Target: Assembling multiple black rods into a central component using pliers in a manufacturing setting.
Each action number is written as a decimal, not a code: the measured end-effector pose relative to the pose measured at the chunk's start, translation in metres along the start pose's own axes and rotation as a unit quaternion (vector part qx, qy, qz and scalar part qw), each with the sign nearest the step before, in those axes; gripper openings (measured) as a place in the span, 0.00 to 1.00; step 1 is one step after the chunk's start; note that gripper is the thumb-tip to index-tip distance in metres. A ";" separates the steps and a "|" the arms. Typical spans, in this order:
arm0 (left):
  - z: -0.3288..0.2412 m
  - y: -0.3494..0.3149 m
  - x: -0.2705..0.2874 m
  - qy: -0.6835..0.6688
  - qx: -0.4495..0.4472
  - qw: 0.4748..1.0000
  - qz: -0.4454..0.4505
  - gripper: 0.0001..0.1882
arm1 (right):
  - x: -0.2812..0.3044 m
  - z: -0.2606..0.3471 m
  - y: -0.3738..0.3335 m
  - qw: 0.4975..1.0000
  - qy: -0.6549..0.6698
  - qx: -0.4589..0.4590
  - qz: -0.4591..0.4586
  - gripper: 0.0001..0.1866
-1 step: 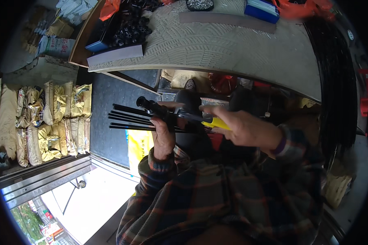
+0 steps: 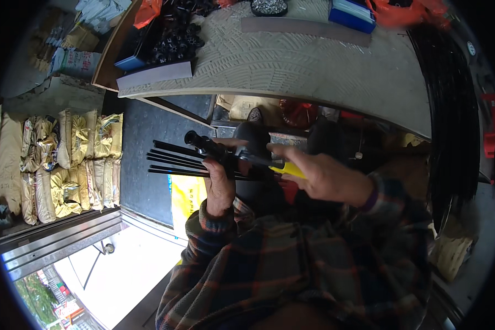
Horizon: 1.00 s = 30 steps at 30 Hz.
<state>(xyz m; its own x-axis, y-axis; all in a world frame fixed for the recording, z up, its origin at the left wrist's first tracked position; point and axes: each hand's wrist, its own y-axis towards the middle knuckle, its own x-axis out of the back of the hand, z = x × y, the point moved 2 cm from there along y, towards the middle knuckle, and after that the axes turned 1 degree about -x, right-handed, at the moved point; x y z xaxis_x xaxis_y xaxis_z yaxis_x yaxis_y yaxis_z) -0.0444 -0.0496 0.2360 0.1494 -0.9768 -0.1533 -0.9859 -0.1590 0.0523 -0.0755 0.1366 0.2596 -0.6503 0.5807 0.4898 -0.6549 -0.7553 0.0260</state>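
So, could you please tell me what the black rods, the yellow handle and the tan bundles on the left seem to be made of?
The black rods: perhaps coated metal or plastic; slim, straight and evenly dark.
The yellow handle: probably plastic, judging by its bright, even colour.
The tan bundles: outer wrapping likely paper or plastic film, creased, with shiny patches.

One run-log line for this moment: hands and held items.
left hand: holds thin straight black rods, black cylindrical piece | right hand: holds yellow-handled tool | ahead: patterned grey tabletop
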 end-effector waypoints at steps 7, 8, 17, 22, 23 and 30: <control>0.026 0.018 0.004 -0.011 -0.002 0.996 -0.088 0.36 | -0.001 -0.039 0.019 0.978 -0.037 0.047 -0.201 0.16; 0.036 0.023 0.001 -0.038 -0.012 0.995 -0.094 0.37 | 0.019 -0.046 0.027 0.966 -0.019 0.042 -0.254 0.13; 0.048 0.009 -0.006 -0.022 0.045 0.997 0.057 0.35 | 0.181 -0.098 0.191 0.839 -0.392 -0.129 -0.355 0.08; 0.046 0.018 0.000 -0.034 -0.002 0.997 0.073 0.34 | 0.188 -0.113 0.221 0.823 -0.474 -0.117 -0.290 0.10; 0.046 0.017 0.002 -0.031 0.004 0.997 0.068 0.34 | 0.186 -0.115 0.224 0.824 -0.475 -0.123 -0.282 0.10; 0.030 0.015 0.005 -0.018 0.037 0.999 0.035 0.35 | 0.186 -0.103 0.215 0.853 -0.373 -0.124 -0.344 0.11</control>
<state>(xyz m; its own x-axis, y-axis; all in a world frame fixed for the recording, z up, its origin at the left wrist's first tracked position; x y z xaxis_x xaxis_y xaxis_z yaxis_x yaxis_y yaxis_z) -0.0611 -0.0528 0.2062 0.0787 -0.9792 -0.1872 -0.9969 -0.0783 -0.0094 -0.3771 0.1134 0.2663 0.2857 0.4356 0.8536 -0.9043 -0.1723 0.3906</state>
